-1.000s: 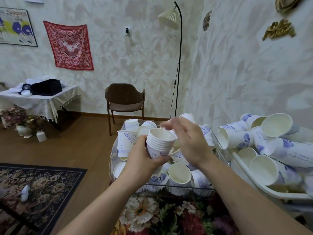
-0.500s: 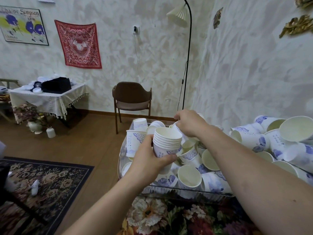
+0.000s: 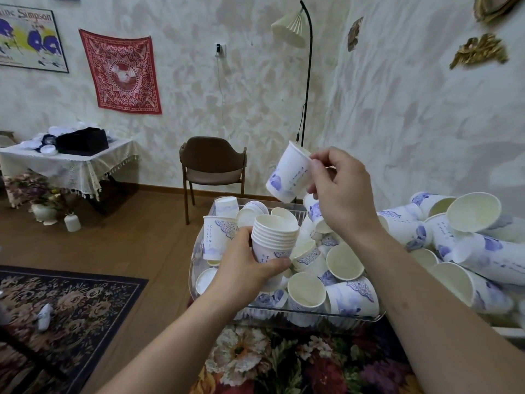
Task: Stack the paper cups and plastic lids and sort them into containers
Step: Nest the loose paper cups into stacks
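Here, the left hand (image 3: 244, 268) grips a stack (image 3: 274, 237) of nested paper cups, fingers and thumb curled round its lower wall, mouth up, held over the near left part of the clear bin (image 3: 196, 263). The stack sits in the same grasp and at much the same place as half a second ago. To its right, the change: the right hand (image 3: 343, 191), which half a second ago reached down among the loose cups at the far side of the bin, is now raised above it and pinches a single cup (image 3: 289, 173) by the rim between thumb and fingertips. The cup is tilted, base down and to the left, mouth up toward the hand, and hangs above and just right of the stack, apart from it. Below, the bin holds many loose cups (image 3: 306, 291), upright, tipped and on their sides. Further right, a pile (image 3: 454, 237) of cups, partly nested in rows, lies on its side in a white tray (image 3: 508, 331).

Judged from this, one more cup has been picked and is on its way to the stack; the next move calls for righting it and seating its base in the top cup's mouth. The task looks early, since most cups remain unstacked. No lids show near the hands; white round things on the far covered surface (image 3: 71, 163) at left may be lids, but are too small to tell.
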